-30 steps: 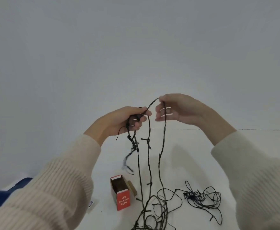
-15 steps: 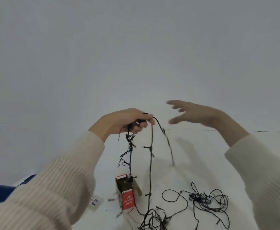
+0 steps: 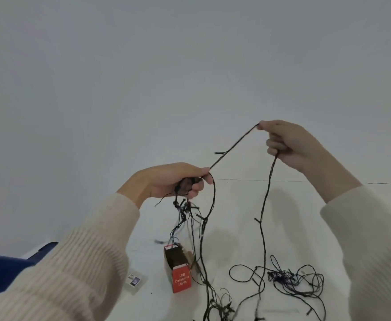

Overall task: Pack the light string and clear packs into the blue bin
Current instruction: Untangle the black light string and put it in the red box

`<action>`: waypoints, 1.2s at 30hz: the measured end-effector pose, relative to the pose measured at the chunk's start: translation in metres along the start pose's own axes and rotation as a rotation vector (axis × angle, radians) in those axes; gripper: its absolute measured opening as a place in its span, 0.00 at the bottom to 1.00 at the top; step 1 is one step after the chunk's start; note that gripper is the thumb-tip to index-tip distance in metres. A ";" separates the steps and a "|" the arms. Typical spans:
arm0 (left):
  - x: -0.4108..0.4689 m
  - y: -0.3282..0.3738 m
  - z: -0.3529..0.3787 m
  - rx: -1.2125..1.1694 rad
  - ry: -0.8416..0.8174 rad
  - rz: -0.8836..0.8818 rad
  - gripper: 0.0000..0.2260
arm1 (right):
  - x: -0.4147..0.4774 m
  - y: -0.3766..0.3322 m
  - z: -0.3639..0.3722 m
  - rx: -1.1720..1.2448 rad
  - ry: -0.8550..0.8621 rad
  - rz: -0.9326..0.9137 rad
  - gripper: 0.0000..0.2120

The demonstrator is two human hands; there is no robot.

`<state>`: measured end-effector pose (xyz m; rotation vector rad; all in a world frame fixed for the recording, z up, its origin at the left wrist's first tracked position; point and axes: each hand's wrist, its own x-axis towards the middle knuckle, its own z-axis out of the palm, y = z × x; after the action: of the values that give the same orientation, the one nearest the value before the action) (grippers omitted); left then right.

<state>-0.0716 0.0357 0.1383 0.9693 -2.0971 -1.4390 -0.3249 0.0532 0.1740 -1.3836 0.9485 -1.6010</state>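
The left hand (image 3: pixel 166 181) sits low and centre, its fingers curled round a gathered bundle of loops of the thin black light string (image 3: pixel 234 146), whose small bulbs stick out along the wire. From the tips of that hand one stretch of the string runs taut, up and to the right, to the right hand (image 3: pixel 294 144), which is raised higher and pinches the wire between thumb and forefinger. The other fingers of the right hand are curled, and the string passes through them and hangs straight down to the white surface (image 3: pixel 236 200). Short loops and loose ends dangle below the left hand, just above an open red cardboard box (image 3: pixel 181 278) printed "LED Decorative Lights", which stands on the surface with its open end facing up. The rest of the string lies on the surface: a loose tangle to the right of the box and a denser heap at the bottom edge of the view. A small flat clear pack (image 3: pixel 135 280) with a printed label lies on the surface just left of the box. Further left, a part of the dark blue bin (image 3: pixel 2 272) shows at the edge, mostly hidden behind the left cream ribbed knit sleeve (image 3: pixel 78 269); whether anything lies in it cannot be told. A plain grey wall (image 3: pixel 190 66) fills the upper view.
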 end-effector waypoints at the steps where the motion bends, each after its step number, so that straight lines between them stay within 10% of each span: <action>1: 0.000 -0.003 0.000 -0.009 -0.002 -0.005 0.12 | 0.001 0.005 -0.004 0.038 0.056 0.010 0.06; 12: 0.009 -0.005 -0.006 0.156 0.014 -0.210 0.11 | 0.009 0.059 -0.019 0.259 0.418 -0.014 0.08; 15: 0.011 0.000 -0.012 0.146 0.127 -0.197 0.11 | 0.010 0.071 -0.026 -0.426 0.363 0.078 0.09; 18: 0.014 0.017 -0.007 0.199 0.099 -0.150 0.11 | -0.005 0.073 -0.002 -1.069 -0.154 0.209 0.16; 22: 0.024 0.041 0.006 0.305 0.093 -0.084 0.11 | -0.017 0.047 0.040 -0.576 -0.592 0.208 0.20; 36: 0.010 0.021 -0.005 0.083 0.144 0.051 0.15 | -0.013 0.024 0.028 -0.403 -0.117 -0.096 0.08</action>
<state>-0.0815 0.0298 0.1591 1.0124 -2.0747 -1.2280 -0.2940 0.0547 0.1502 -1.7996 1.1935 -1.4270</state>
